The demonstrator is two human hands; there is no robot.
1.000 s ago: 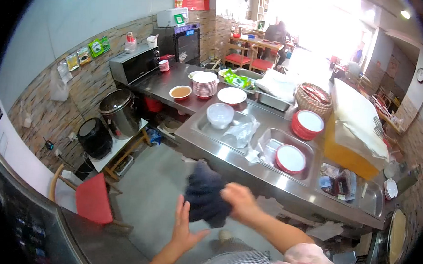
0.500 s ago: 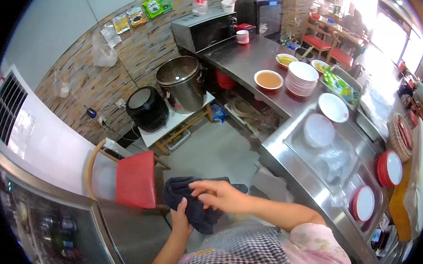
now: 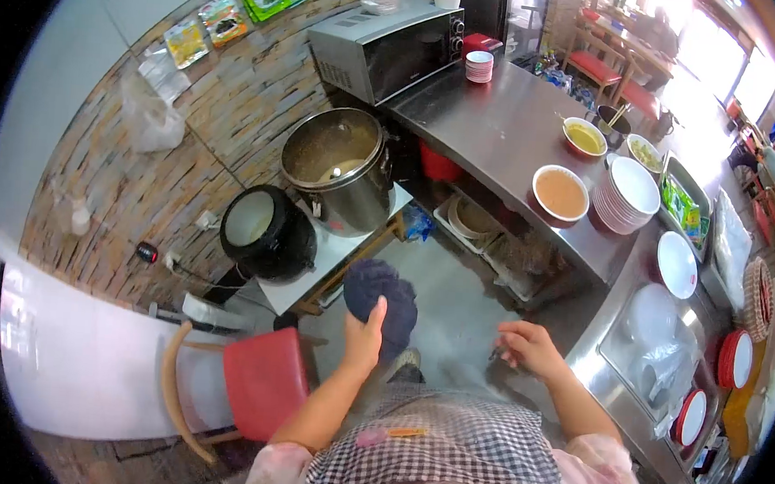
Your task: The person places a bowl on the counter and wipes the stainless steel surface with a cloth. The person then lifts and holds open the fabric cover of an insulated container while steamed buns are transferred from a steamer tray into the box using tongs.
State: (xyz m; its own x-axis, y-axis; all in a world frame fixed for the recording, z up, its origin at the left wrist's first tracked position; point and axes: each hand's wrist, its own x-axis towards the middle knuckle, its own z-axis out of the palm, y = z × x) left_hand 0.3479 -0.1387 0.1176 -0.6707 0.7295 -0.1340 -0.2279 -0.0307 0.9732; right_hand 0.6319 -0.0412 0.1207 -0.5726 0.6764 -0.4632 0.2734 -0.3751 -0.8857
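The left hand (image 3: 364, 336) has its thumb pressed flat over a dark cloth (image 3: 374, 293), its other fingers hidden behind; it seems to pinch the bunched layers between them. The cloth hangs above the floor on the near side of the steel pot (image 3: 363, 207), apart from it. The right hand (image 3: 532, 348) is off the cloth, nearer the wearer than the pot and to its right, with fingers half curled. A dark patch shows at its fingertips—whether they hold something, I cannot tell.

Just left of the pot stands a black cooker (image 3: 285, 246); a red-seated chair (image 3: 263, 383) is on the pot's near left. To the pot's right runs the steel surface (image 3: 502, 103), carrying a bowl of brown liquid (image 3: 560, 192).

Handling the cloth well calls for a thumb laid across every layer, since a pinch on one alone could let the rest slide out. Both hands under opposite edges would probably square the bundle better than one—and its loose edge is best gathered in, clear of the floor and chair.
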